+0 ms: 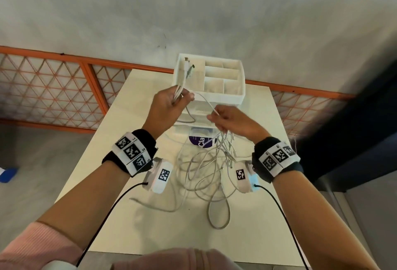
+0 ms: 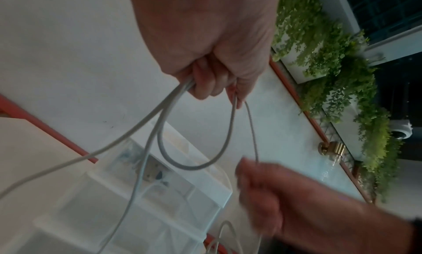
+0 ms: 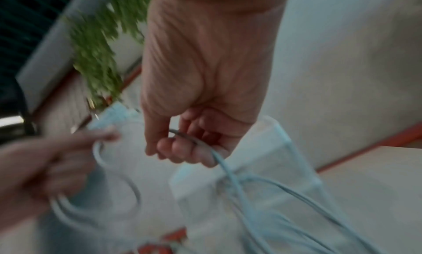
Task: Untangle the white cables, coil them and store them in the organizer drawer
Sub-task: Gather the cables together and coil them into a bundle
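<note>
My left hand (image 1: pixel 171 100) (image 2: pixel 212 82) is raised in front of the white organizer (image 1: pixel 236 95) and grips a small coil of white cable (image 2: pixel 196 165), two plug ends sticking up past its top tray. My right hand (image 1: pixel 225 119) (image 3: pixel 189 149) pinches the same cable's thin run (image 1: pixel 206 102) a short way to the right. Below it, a tangle of white cables (image 1: pixel 206 175) hangs from the right hand and spreads over the white table (image 1: pixel 253 237). The organizer's drawers are mostly hidden behind my hands.
The organizer's open top tray (image 1: pixel 221 74) has several compartments. A clear container with a purple label (image 1: pixel 202 141) stands at the organizer's foot. An orange lattice railing (image 1: pixel 53 89) runs behind the table. Black wrist-camera leads (image 1: pixel 107 216) trail over the near table edge.
</note>
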The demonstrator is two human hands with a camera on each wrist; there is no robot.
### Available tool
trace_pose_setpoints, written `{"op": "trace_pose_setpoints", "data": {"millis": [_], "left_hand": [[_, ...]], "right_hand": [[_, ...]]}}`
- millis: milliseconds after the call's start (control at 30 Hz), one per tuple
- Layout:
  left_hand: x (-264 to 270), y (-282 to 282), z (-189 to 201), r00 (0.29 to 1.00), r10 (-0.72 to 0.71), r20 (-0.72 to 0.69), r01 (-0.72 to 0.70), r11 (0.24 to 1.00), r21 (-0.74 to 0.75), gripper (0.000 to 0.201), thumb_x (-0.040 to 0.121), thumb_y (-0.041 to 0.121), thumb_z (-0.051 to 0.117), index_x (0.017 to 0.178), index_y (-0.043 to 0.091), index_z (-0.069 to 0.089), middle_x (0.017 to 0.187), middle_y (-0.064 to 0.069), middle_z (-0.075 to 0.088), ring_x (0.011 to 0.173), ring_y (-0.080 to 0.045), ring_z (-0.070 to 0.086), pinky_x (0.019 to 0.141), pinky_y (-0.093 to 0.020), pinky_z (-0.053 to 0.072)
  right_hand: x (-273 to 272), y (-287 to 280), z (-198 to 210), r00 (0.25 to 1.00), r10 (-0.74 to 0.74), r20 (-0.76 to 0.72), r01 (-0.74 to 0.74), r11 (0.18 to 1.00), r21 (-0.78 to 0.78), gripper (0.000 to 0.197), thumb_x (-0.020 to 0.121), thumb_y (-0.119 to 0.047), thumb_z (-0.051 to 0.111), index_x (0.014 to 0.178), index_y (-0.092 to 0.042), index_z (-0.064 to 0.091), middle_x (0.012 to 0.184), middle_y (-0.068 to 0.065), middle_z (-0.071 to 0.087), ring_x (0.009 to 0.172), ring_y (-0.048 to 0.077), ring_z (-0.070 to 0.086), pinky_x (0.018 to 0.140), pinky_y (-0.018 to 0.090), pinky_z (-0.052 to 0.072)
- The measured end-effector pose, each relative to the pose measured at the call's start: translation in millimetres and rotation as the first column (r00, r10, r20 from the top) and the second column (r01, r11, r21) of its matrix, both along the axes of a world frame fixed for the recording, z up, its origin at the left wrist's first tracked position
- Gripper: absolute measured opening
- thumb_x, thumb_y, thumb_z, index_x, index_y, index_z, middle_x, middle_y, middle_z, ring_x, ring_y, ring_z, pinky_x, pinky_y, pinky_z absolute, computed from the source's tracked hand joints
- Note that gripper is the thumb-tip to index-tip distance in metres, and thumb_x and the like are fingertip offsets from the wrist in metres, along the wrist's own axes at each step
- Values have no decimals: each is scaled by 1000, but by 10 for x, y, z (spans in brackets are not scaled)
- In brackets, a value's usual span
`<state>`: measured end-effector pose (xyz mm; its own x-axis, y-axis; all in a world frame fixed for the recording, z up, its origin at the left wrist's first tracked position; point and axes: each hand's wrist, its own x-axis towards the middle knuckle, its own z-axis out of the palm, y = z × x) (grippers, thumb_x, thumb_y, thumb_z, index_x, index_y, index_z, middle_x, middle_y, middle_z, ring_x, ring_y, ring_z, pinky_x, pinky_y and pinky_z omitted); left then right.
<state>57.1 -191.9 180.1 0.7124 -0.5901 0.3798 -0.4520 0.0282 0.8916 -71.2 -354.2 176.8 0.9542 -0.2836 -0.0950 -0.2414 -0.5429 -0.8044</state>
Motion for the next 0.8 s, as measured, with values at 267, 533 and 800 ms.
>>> {"op": "trace_pose_setpoints", "data": {"millis": [267,533,800], "left_hand": [[-140,44,-206,990,126,62,-125,992,-31,17,94,21,58,86,7,64,48,9,40,46,-7,34,51,-18,31],[48,147,-424,947,303,107,-307,951,23,24,92,28,62,81,7,68,45,8,36,45,-4,42,50,-14,32],[-15,160,-452,973,210,-94,-203,976,76,26,73,34,79,92,20,69,40,10,27,40,-7,28,47,-15,27]], "right_hand": [[-152,-156,-687,989,78,-124,-80,997,-10,15,96,-2,47,95,0,62,84,2,63,74,-7,59,76,13,44],[-86,-74,350,929,-200,311,162,976,145,8,98,-10,47,103,-9,52,79,10,70,54,12,64,53,23,50],[44,68,779,950,-153,273,162,987,-11,9,91,-17,60,91,-8,62,72,8,72,34,6,33,36,17,29]]}}
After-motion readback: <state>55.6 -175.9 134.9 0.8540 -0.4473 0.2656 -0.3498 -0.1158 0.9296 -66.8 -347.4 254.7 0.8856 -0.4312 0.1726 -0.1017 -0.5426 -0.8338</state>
